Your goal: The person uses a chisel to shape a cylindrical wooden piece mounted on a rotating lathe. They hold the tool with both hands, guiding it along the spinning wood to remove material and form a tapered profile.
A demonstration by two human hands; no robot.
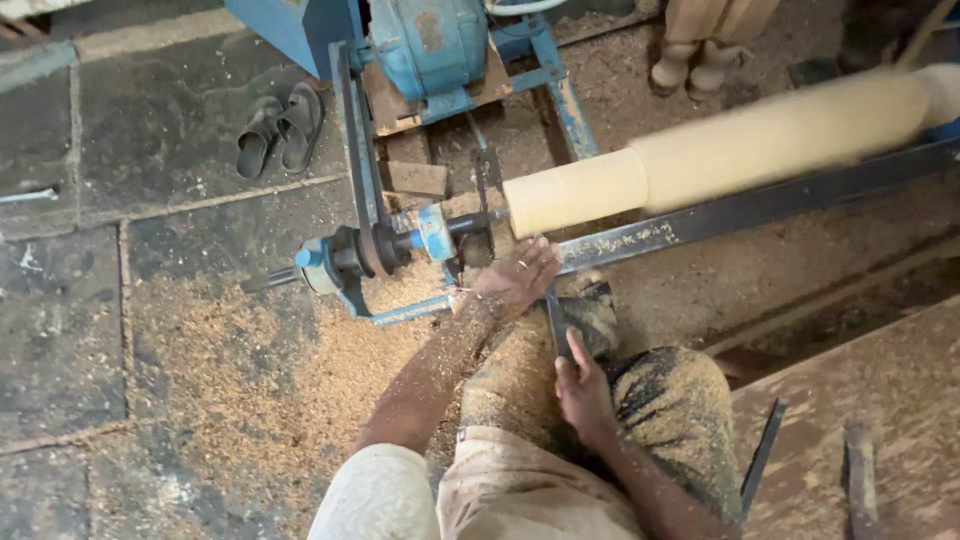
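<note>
The workpiece is lying above the rail, with the motor behind it and sandals lying far left. The left hand is resting on the rail's left end; the right hand is sitting nearer, gripping the chisel.
</note>
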